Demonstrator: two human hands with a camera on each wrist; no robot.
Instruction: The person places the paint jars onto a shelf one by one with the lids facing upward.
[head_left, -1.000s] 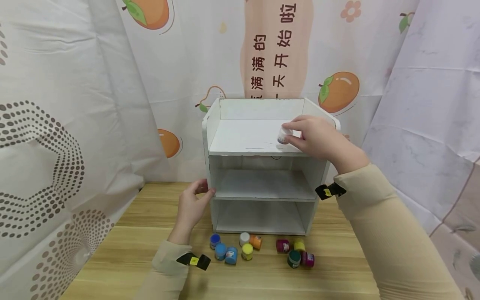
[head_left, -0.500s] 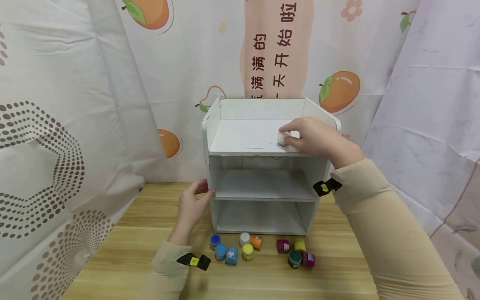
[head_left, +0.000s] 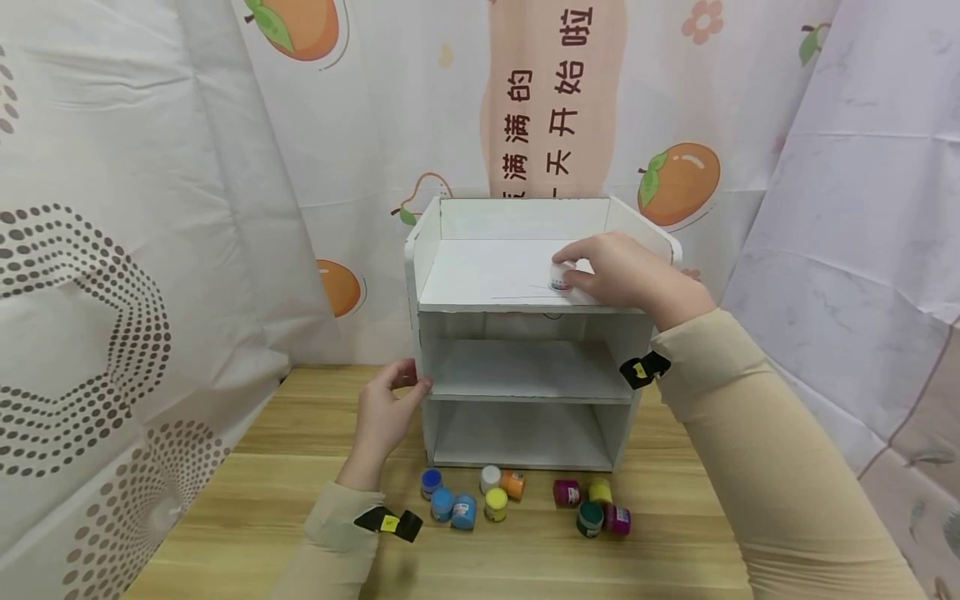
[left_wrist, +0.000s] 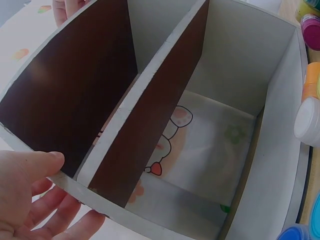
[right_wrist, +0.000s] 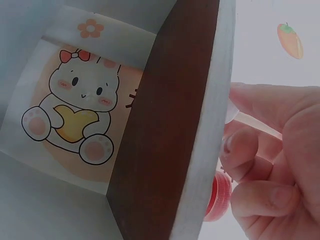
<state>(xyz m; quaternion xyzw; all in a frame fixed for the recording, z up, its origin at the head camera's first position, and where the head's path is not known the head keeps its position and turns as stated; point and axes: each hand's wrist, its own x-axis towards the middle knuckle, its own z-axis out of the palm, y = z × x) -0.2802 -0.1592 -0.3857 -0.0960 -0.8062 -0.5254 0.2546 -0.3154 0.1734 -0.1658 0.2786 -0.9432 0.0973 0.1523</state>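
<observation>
A small white-lidded paint jar (head_left: 560,275) is at the top board of the white shelf unit (head_left: 525,307), towards its right side. My right hand (head_left: 618,271) pinches this jar between thumb and fingers. In the right wrist view the board's edge hides most of the jar, and a red-lidded jar (right_wrist: 220,197) shows beside the curled fingers. My left hand (head_left: 386,412) holds the unit's left side panel, thumb (left_wrist: 47,162) at the front edge and fingers along the outer face.
On the wooden table (head_left: 300,467) before the unit lie three loose groups of paint jars: blue ones (head_left: 442,504) left, white, orange and yellow (head_left: 496,504) in the middle, purple, yellow and dark green (head_left: 589,517) right. A printed curtain (head_left: 360,125) hangs behind.
My right hand has moved slightly left over the top board with the white jar, which now stands more upright than a second ago. My left hand has stayed put.
</observation>
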